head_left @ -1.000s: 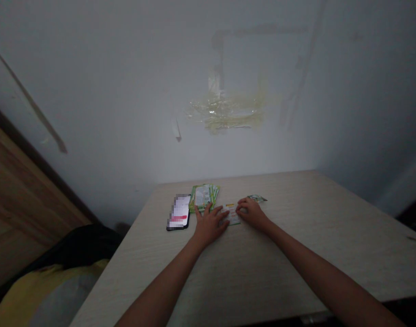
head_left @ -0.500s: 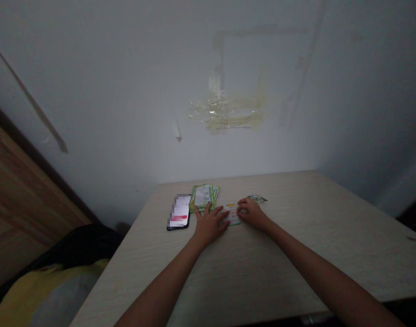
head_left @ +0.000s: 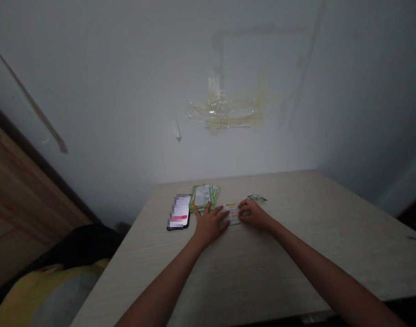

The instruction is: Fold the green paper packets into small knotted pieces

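Observation:
A small flat printed packet (head_left: 232,214), whitish with green and yellow print, lies on the table between my two hands. My left hand (head_left: 210,225) is spread open, its fingertips resting on the packet's left side and its thumb side close to a stack of green packets (head_left: 203,196). At the packet's right edge, the fingers of my right hand (head_left: 255,215) are curled and pinched together; the exact grip is partly hidden. Just beyond that hand lies a small torn-looking green and white piece (head_left: 258,198).
Left of the stack lies a phone (head_left: 180,212) with a lit screen, partly pixelated. The pale wooden table (head_left: 296,195) meets a wall (head_left: 126,100) with peeling tape (head_left: 228,113). Yellow and grey cloth (head_left: 58,290) sits at the lower left, beside wooden panelling (head_left: 10,200).
My right hand has shifted very slightly, and a little more of the small piece behind it shows. The left hand, packet, stack and phone look unmoved.

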`<act>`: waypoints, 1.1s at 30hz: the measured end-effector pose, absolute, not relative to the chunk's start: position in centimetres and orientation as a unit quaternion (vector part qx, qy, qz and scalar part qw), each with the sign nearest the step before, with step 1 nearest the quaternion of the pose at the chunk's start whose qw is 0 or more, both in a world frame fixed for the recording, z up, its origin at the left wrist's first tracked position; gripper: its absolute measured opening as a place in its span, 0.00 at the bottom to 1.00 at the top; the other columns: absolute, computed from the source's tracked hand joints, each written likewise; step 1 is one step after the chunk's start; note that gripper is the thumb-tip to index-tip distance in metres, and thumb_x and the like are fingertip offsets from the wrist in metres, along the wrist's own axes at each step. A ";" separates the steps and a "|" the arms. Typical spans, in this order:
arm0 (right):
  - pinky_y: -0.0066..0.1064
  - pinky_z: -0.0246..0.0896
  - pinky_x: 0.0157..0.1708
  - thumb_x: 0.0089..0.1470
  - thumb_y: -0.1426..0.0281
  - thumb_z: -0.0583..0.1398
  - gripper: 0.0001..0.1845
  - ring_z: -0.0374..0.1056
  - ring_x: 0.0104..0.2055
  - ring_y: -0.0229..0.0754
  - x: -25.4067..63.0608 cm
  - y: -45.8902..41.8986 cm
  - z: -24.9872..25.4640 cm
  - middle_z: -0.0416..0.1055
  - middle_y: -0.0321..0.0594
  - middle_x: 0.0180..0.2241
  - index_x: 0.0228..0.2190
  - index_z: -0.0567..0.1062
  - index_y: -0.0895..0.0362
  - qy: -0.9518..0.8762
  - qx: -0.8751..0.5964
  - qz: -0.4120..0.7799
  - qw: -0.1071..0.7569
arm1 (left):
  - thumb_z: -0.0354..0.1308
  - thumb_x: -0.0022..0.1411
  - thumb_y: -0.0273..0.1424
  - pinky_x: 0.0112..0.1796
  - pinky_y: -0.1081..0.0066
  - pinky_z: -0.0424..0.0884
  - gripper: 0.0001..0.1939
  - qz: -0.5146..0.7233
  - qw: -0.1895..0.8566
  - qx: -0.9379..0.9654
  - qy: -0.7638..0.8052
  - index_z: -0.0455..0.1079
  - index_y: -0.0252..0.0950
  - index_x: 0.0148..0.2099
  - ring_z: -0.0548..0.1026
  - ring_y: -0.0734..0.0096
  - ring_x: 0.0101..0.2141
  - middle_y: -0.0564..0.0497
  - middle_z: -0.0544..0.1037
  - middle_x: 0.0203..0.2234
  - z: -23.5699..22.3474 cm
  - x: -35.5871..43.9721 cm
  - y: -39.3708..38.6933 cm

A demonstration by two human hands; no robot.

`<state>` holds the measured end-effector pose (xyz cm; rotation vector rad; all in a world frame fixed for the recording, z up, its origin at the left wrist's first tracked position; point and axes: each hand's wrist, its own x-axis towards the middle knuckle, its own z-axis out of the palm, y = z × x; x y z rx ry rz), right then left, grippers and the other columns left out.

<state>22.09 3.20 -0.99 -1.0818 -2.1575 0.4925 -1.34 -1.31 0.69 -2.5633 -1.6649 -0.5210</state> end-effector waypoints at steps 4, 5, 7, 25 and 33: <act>0.38 0.58 0.50 0.45 0.73 0.66 0.03 0.65 0.45 0.45 22.3 2.8 -0.4 0.70 0.43 0.40 0.27 0.80 0.55 -0.832 -0.407 0.214 0.311 | 0.49 0.64 0.49 0.54 0.26 0.28 0.19 -0.166 0.020 -0.825 -0.540 0.64 0.64 0.57 0.54 0.44 0.62 0.61 0.67 0.59 0.7 -1.3 -1.3; 0.38 0.58 0.50 0.45 0.73 0.66 0.03 0.65 0.45 0.45 22.4 2.7 -0.3 0.69 0.43 0.40 0.27 0.80 0.56 -0.833 -0.408 0.218 0.305 | 0.50 0.64 0.49 0.54 0.26 0.28 0.19 -0.165 0.021 -0.824 -0.542 0.64 0.64 0.57 0.54 0.44 0.62 0.60 0.67 0.59 0.7 -1.3 -1.3; 0.37 0.58 0.50 0.44 0.75 0.66 0.04 0.65 0.45 0.45 22.4 2.6 -0.1 0.69 0.43 0.40 0.27 0.80 0.55 -0.833 -0.409 0.224 0.296 | 0.50 0.64 0.49 0.54 0.26 0.28 0.19 -0.162 0.023 -0.823 -0.543 0.64 0.63 0.57 0.54 0.43 0.62 0.60 0.67 0.59 0.7 -1.2 -1.3; 0.41 0.57 0.54 0.44 0.69 0.68 0.03 0.65 0.48 0.46 23.4 3.0 -0.7 0.70 0.42 0.42 0.27 0.81 0.53 -0.840 -0.379 0.261 0.286 | 0.49 0.64 0.48 0.54 0.27 0.28 0.19 -0.163 0.019 -0.824 -0.542 0.64 0.64 0.57 0.54 0.44 0.62 0.59 0.68 0.59 0.8 -1.3 -1.3; 0.41 0.57 0.54 0.47 0.66 0.67 0.05 0.66 0.48 0.46 23.7 3.6 -1.1 0.70 0.42 0.43 0.30 0.82 0.52 -0.834 -0.371 0.277 0.300 | 0.51 0.64 0.48 0.55 0.29 0.28 0.19 -0.165 0.024 -0.824 -0.541 0.65 0.62 0.57 0.54 0.44 0.62 0.58 0.68 0.58 0.7 -1.2 -1.4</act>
